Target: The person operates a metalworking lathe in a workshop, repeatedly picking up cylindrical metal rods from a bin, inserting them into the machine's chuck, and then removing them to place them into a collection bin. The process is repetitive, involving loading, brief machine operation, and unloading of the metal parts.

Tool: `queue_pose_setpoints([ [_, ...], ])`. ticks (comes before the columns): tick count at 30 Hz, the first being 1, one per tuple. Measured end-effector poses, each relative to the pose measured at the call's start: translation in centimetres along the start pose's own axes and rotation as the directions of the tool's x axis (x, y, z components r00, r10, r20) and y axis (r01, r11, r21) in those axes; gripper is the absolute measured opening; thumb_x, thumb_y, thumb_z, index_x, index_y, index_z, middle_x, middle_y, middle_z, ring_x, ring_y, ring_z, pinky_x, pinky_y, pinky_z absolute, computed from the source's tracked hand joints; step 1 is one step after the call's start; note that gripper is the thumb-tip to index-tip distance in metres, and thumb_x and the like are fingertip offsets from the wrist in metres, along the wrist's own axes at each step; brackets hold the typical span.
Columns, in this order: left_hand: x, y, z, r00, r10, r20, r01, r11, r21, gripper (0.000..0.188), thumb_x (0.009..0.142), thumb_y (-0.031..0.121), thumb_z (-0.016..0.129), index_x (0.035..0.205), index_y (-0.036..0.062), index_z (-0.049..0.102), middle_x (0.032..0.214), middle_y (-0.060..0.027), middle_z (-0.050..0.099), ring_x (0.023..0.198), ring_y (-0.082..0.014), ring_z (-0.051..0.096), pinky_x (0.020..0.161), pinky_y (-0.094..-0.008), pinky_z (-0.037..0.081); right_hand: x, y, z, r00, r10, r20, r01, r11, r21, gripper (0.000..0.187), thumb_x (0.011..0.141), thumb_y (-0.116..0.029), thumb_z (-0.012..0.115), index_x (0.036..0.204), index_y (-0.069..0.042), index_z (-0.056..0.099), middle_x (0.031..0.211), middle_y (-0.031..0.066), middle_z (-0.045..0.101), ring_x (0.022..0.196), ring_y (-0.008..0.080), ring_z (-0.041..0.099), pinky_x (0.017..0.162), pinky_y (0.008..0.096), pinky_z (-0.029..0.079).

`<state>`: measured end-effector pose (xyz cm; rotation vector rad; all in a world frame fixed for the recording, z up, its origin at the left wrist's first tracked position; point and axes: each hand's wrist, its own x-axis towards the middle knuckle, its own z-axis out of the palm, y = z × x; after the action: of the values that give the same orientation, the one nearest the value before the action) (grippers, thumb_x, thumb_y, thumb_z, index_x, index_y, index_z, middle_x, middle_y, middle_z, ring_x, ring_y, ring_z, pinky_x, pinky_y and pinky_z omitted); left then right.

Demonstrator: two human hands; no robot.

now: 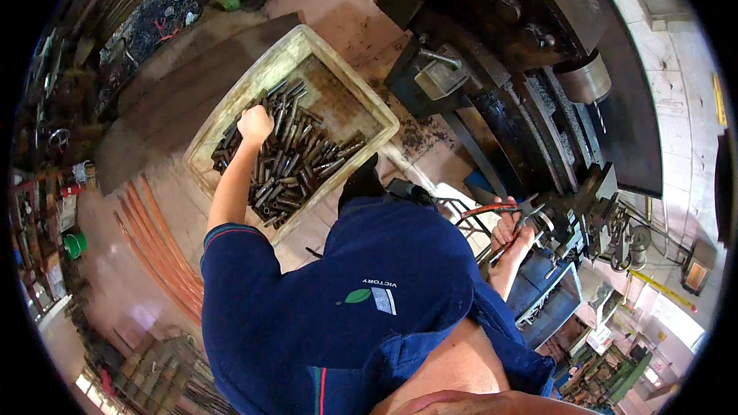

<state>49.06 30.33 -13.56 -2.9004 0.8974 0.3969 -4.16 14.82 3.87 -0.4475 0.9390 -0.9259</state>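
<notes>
My left hand [255, 123] reaches into a worn, pale rectangular tub [350, 81]. Its fingers are closed down among a heap of short dark metal tubes [288, 157], and whatever lies in them is hidden. Off to the right, beside a machine, my right hand [510, 237] is closed around a pair of red-handled pliers [492, 209]. The handles of the pliers are spread apart, with the metal jaws pointing away from my body.
A lathe-like machine [530, 115] with a metal toolpost block [442, 77] and a drill bit [600, 117] stands at right. Copper-coloured rods [157, 242] lie on the floor at left. A blue tray [550, 303] sits near my right arm.
</notes>
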Motion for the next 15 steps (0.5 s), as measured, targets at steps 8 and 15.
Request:
queue_pose_setpoints([
  [8, 0.2, 0.3, 1.1, 0.979, -0.202, 0.007, 0.196, 0.94, -0.279, 0.035, 0.068, 0.03, 0.06, 0.093, 0.0052, 0.064, 0.094, -0.0181, 0.063, 0.092, -0.0331, 0.059, 0.077, -0.0391, 0.047, 1.3, 0.3, -2.2, 0.984, 0.159, 0.083, -0.167, 0.981, 0.098, 0.061, 0.069, -0.03, 0.066, 0.116, 0.002, 0.043, 0.114, 0.0235, 0.051, 0.043, 0.0045, 0.032, 0.039, 0.0168, 0.028],
  [15, -6.6, 6.8, -8.2, 1.0, 0.029, -0.008, -0.012, 0.142, -0.99, 0.018, 0.077, 0.009, 0.059, 0.088, -0.0051, 0.062, 0.069, -0.0016, 0.058, 0.059, -0.0077, 0.049, 0.056, -0.0219, 0.037, 1.5, -0.4, -1.9, 0.974, 0.083, 0.21, -0.078, 0.996, -0.033, 0.038, 0.084, -0.021, 0.047, 0.114, 0.002, 0.044, 0.109, 0.0293, 0.052, 0.036, 0.0063, 0.028, 0.033, 0.0195, 0.024],
])
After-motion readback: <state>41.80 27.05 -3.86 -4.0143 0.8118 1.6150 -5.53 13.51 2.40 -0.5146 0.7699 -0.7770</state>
